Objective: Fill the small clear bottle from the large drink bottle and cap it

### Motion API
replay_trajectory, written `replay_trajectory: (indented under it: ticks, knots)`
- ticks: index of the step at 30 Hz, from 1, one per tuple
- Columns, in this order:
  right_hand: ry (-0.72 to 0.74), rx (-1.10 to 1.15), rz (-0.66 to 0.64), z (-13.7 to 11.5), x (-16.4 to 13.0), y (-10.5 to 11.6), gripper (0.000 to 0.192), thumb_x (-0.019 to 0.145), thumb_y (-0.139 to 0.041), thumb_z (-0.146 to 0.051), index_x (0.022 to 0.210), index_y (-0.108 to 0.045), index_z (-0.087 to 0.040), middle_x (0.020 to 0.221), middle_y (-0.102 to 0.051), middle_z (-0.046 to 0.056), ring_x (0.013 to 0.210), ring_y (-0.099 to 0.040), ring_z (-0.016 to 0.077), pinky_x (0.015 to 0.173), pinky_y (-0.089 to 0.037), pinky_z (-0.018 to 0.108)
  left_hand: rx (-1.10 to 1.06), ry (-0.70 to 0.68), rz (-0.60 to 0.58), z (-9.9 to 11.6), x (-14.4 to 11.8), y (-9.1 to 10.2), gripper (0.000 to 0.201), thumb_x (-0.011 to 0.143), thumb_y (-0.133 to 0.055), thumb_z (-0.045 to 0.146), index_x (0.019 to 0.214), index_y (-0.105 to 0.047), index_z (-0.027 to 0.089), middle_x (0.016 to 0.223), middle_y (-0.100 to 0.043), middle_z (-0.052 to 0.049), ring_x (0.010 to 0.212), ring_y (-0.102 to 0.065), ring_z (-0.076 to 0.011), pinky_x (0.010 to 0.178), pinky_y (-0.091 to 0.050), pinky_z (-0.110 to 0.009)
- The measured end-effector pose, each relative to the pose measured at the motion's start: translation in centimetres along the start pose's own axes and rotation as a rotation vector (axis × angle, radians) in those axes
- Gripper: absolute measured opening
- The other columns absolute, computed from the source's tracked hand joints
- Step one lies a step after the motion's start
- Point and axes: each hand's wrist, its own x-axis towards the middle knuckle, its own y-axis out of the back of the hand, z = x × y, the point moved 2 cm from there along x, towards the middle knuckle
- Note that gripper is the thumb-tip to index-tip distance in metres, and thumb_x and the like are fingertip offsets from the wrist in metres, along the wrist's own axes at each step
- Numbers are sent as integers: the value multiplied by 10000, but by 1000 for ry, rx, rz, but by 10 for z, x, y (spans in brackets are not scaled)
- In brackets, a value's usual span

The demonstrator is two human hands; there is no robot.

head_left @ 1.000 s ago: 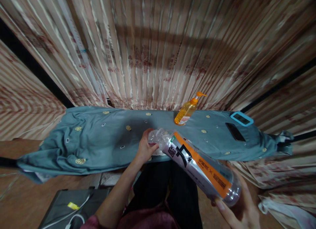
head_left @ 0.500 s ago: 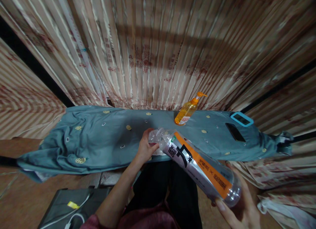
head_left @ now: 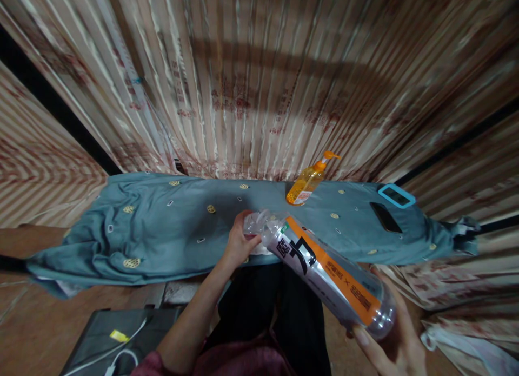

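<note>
clear bottle, orange-and-black label, characters unreadable

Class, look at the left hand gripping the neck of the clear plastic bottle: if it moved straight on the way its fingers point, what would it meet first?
Probably the orange pump bottle standing on the blue-grey patterned cloth, beyond the left hand; depth is unclear.

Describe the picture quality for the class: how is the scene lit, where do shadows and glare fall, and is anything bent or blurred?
Head view: dim, warm light; a broad dark shadow band crosses the striped curtain. Strong wide-angle distortion fans the curtain stripes and bows the blue cloth. Bright glints sit on the clear bottle, held by the left hand and right hand. The corners look smeared; the pump bottle stays fairly sharp.
</note>
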Motion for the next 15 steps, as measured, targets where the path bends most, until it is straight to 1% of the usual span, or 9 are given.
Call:
replay_trajectory:
  ticks: [3,7,10,12,13,15]
  knots:
    - [1,-7,-8,0,0,1,1008,825,-790,-712,1676,-418,-321,1687,-503,131,1529,-514,450,1226,-490,636,-2,-4,0,0,0,0,716,693,-883,324,1333,-586,205,1310,-708,-115,1149,-744,-299,838,-674,-375]
    - [-10,8,-3,-2,-1,0,1020,813,-805,-708,1675,-419,-321,1681,-507,137,1518,-523,461,1264,-422,681,-1,-5,-11,0,-1,1,694,711,-869,309,1334,-581,205,1303,-709,-111,1150,-742,-295,847,-672,-373]
    - [-21,29,7,-3,-1,-1,1033,797,-817,-715,1665,-437,-306,1651,-533,148,1512,-524,472,1273,-396,702,3,-12,-6,1,-1,1,701,703,-871,292,1335,-579,210,1309,-712,-110,1157,-744,-300,842,-674,-375]
    - [-30,28,0,-2,-1,-1,1046,795,-813,-725,1672,-422,-311,1655,-532,146,1502,-532,473,1272,-395,704,3,-17,0,1,-1,0,700,698,-866,280,1333,-581,202,1313,-711,-119,1159,-746,-303,850,-673,-379]
    - [-34,23,-6,-1,-1,0,1056,794,-813,-727,1679,-410,-317,1656,-533,143,1492,-542,469,1254,-425,692,1,-16,0,1,0,0,703,697,-864,277,1335,-579,198,1316,-711,-124,1157,-748,-304,854,-672,-381]
    - [-39,17,-18,1,0,1,1063,794,-815,-722,1686,-395,-326,1663,-529,138,1477,-559,452,1172,-535,628,-2,-11,-6,1,0,0,712,698,-868,281,1340,-573,195,1313,-713,-128,1152,-750,-304,858,-670,-382]
